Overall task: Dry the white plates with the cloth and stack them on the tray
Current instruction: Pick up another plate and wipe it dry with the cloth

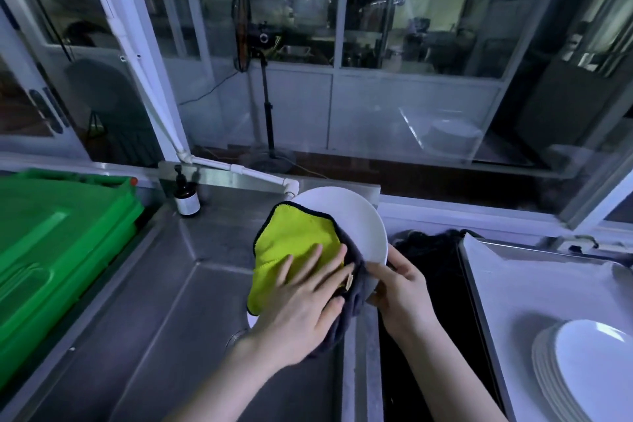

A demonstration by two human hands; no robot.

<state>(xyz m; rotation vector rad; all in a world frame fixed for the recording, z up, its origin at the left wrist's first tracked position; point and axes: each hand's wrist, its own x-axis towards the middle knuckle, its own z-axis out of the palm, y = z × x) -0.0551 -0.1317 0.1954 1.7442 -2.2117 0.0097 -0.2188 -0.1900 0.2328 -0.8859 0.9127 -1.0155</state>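
Presently, the surface is a stainless steel worktop with a sunken sink (164, 305). A green plastic crate (51, 243) stands at its left edge. A brown pump bottle (186, 199) stands at the back rim, near a white pipe tap (239, 169). Glazed partitions enclose the far side, and a pedestal fan (241, 31) is visible through them.

A white plate (346, 212) is held tilted above the sink. A cloth (294, 236), yellow-green on one face and dark grey on the other, covers its lower left part. The left hand (301, 305) lies flat, fingers extended, pressing the cloth against the plate. The right hand (400, 291) grasps the plate's right rim, with grey cloth folded beside the fingers.

To the right, a metal tray (470, 271) with a white lining carries a stack of white plates (589, 373) at its near end.
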